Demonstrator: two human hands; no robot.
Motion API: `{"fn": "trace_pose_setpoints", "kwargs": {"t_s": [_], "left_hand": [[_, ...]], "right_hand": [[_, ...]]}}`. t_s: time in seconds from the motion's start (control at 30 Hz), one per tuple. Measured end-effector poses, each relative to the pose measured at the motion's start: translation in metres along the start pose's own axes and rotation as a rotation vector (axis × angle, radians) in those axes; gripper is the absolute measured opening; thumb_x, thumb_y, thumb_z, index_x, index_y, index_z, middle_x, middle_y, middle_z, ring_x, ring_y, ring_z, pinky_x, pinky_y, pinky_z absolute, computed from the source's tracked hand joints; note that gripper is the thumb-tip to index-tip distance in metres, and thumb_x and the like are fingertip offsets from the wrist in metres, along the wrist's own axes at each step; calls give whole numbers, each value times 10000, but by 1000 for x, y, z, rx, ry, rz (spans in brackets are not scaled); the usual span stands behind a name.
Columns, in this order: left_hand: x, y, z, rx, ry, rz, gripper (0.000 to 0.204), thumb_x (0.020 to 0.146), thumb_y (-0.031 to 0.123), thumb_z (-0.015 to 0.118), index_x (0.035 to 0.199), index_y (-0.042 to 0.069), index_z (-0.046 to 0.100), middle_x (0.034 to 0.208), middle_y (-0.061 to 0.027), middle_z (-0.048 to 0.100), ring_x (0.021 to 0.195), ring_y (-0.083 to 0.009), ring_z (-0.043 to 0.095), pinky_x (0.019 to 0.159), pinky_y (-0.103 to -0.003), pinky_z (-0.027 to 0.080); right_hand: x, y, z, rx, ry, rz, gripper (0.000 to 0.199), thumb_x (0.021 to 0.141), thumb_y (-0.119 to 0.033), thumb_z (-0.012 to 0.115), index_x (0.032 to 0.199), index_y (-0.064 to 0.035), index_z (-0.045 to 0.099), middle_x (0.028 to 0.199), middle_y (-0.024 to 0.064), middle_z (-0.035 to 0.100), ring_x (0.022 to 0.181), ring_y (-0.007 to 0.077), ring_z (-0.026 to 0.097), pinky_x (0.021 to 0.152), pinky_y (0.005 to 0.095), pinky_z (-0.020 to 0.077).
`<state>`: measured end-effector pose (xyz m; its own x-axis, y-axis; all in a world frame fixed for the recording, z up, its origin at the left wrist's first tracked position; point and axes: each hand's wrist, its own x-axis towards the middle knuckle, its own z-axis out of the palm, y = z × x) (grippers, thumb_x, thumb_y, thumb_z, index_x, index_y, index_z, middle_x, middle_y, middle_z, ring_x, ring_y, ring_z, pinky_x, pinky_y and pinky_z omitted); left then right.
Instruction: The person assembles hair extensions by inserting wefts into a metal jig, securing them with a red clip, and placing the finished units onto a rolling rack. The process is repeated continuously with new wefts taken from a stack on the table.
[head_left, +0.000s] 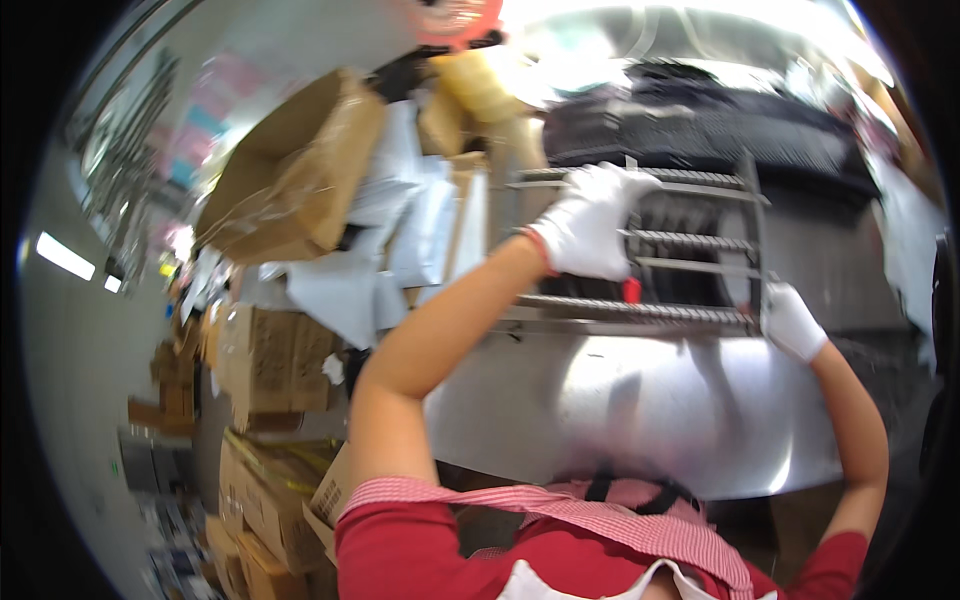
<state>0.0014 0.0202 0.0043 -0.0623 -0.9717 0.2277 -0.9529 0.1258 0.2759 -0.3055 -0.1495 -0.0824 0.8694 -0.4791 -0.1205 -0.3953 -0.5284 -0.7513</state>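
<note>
A metal rack (685, 315) with several toothed crossbars lies on the shiny steel table (640, 400) in front of me. Dark flat pieces (690, 285) show between its bars. My left hand (597, 225), in a white glove with a red cuff, reaches over the rack's left half. Its fingers bend down at the far bar, and what they hold is hidden. A small red piece (632, 290) shows just below that hand. At the rack's right end, my right hand (793, 320), also white-gloved, has its fingers curled against the end post.
Behind the rack lies a long stack of black material (700, 130). An open cardboard box (295, 175) and white sheets (415, 230) stand left of the rack. More cartons (275, 365) are piled lower left. A white sheet (905, 240) hangs at the far right.
</note>
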Motion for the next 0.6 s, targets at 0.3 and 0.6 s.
{"fn": "trace_pose_setpoints", "kwargs": {"t_s": [0.3,0.6], "left_hand": [[-1,47,-53,-19,176,51,890,553,122,737,1397,-11,490,1269,-244,559,1198,-436,513,1068,-478,391],[-133,163,2,-70,-362,-256,776,548,64,671,1301,-47,517,1161,-210,494,1136,-387,447,983,-479,342]], "right_hand": [[-23,13,-32,313,58,46,117,927,-115,662,1016,-54,708,843,78,700,777,163,642,761,304,519],[-154,218,-184,-760,76,457,228,897,-260,654,1042,-134,777,978,105,761,945,293,717,818,435,540]]}}
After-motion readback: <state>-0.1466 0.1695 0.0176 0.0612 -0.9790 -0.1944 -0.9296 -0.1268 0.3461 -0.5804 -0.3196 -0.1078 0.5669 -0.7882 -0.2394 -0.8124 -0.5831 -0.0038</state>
